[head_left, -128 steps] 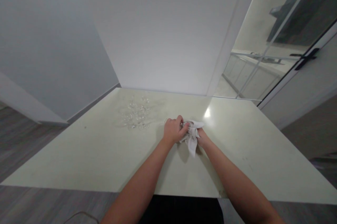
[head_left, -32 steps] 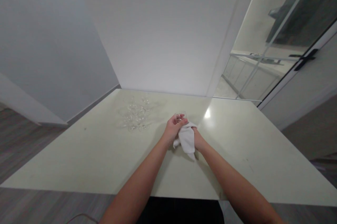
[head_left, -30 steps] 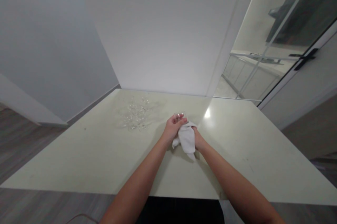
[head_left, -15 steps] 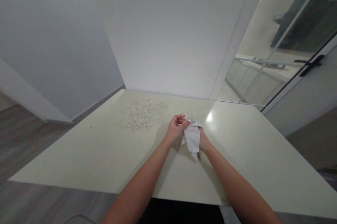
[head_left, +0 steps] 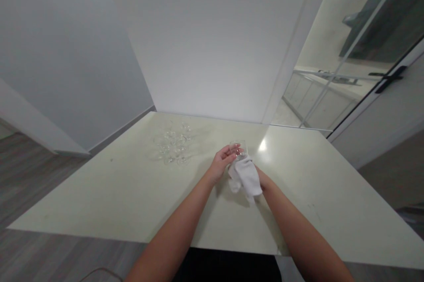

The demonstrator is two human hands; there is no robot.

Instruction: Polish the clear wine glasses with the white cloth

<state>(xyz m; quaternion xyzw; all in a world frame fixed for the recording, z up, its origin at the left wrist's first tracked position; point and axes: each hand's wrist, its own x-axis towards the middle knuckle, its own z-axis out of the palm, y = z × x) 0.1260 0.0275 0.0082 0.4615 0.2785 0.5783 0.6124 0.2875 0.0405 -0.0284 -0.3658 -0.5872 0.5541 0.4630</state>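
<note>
A clear drinking glass (head_left: 243,148) is up in front of me over the table. Around its left side curl the fingers of my left hand (head_left: 225,157), closed on it. A white cloth (head_left: 245,177) hangs over my right hand (head_left: 261,178) and touches the lower part of the glass. Most of my right hand's fingers are hidden behind the cloth, which they hold against the glass. To the left, several clear glasses (head_left: 174,145) stand close together on the table; their outlines blend into one another.
The pale, glossy table (head_left: 109,198) reaches back to a white wall panel (head_left: 205,52). At the right is a glass-paned door with a black handle (head_left: 391,79). A thin cable (head_left: 101,269) lies on the floor at the lower left.
More of the glass shows above the cloth now. The cloth has shifted a little to the right and down with my right hand, and its folds hang differently.
</note>
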